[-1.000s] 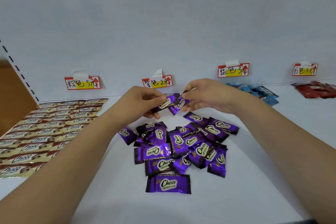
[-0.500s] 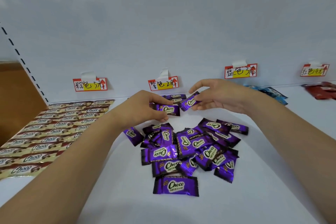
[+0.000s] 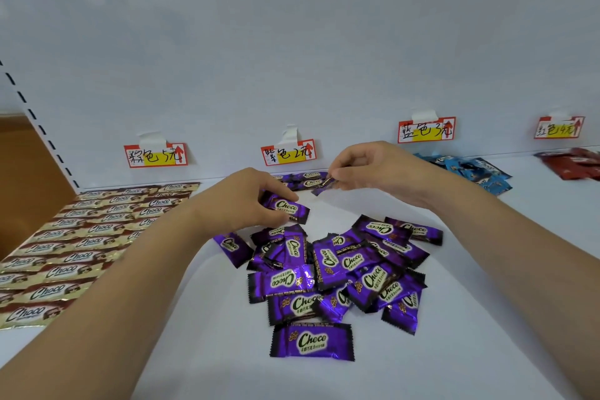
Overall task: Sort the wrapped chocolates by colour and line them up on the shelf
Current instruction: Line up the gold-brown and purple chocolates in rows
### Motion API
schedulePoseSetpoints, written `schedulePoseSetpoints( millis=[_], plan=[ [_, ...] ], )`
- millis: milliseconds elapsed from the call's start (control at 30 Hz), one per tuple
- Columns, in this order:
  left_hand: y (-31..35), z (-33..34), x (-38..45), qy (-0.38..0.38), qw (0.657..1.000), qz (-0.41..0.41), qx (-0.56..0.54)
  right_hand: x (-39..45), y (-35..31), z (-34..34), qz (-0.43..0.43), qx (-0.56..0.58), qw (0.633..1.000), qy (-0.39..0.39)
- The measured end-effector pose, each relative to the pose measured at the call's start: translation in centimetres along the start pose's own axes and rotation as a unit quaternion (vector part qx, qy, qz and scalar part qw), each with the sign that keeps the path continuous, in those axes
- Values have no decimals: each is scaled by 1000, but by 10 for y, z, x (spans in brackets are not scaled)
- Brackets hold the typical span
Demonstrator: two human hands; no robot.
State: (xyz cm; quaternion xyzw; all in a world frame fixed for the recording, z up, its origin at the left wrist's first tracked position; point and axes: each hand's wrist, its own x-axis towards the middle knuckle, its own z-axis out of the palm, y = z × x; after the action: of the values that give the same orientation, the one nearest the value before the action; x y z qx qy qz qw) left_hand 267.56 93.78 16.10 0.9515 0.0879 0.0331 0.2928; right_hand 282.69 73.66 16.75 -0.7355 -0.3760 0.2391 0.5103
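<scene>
Far left on the white shelf (image 3: 201, 351), the brown-and-cream chocolates (image 3: 84, 247) lie in tidy overlapping rows, running back to the rear wall under the first price label (image 3: 156, 155).

Moving in, the left hand (image 3: 242, 204) reaches forward with thumb and fingers curled around a purple chocolate (image 3: 287, 208), gripping it at its left end, logo face up, just above the shelf surface.

Behind it, against the back wall and below the second label (image 3: 289, 152), a short row of placed purple chocolates (image 3: 308, 179) lies flat.

Right there, the right hand (image 3: 373, 169) hovers over that row, fingertips pinching a second purple wrapper (image 3: 324, 185) by its crimped edge; the piece is tilted and mostly hidden by the fingers.

In front of both hands, centre of the shelf, sits the loose purple pile (image 3: 341, 269), wrappers overlapping at all angles, some face up, some turned sideways. One purple piece (image 3: 312, 342) lies alone at the near edge of the pile, flat and readable.

Further right, a heap of blue chocolates (image 3: 477, 172) rests beneath the third label (image 3: 426, 130), near the right forearm. At the far right edge, the red chocolates (image 3: 574, 164) lie under the fourth label (image 3: 558, 128).
</scene>
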Motion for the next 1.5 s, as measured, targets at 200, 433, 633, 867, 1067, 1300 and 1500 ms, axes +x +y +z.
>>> schedulePoseSetpoints(
  millis=[200,433,633,867,1067,1300,1500],
  plan=[
    [-1,0,1,-2,997,9,77,1,0,3,-92,-345,934,28],
    [-7,-3,0,3,993,35,114,-2,-3,-3,-80,-299,951,-1],
    [-6,-4,-1,2,994,36,104,1,6,4,-57,-349,932,-80],
    [-5,-4,-2,1,995,32,93,5,7,6,-18,-354,934,-33],
    [-6,-3,-2,3,996,38,82,1,3,-6,-10,-311,950,38],
    [-5,-4,-4,2,994,39,98,-6,-1,-6,-46,-315,938,-137],
    [-9,-10,-5,27,992,33,120,6,9,10,-62,-360,931,-24]
  ],
)
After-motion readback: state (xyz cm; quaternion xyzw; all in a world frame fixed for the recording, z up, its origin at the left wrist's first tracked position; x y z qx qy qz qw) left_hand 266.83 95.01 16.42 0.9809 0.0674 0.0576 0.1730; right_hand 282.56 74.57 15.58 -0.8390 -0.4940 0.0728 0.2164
